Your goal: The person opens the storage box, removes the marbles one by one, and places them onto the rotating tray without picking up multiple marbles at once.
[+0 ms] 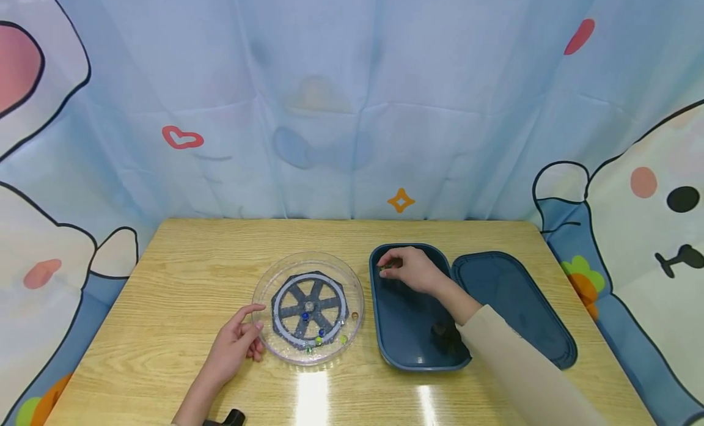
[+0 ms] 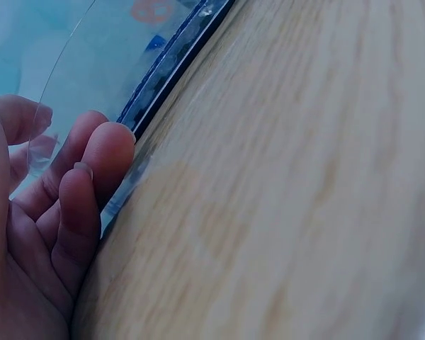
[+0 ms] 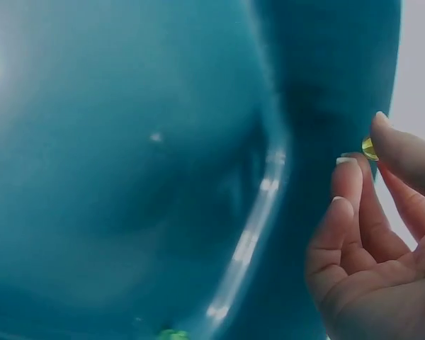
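Note:
My left hand grips the rim of a clear round dish; in the left wrist view its curled fingers lie against the dish's edge. Inside the dish is a dark wheel-like piece with a pale ring and spokes. Several small marbles lie in it, among them a blue marble, a yellow-green marble and an amber marble. Over the left far corner of a dark blue box, my right hand pinches a yellow marble between thumb and fingertips.
A dark blue lid lies right of the box. A green piece shows inside the box in the right wrist view. Near the left forearm is a black object. Behind the wooden table hangs a patterned curtain.

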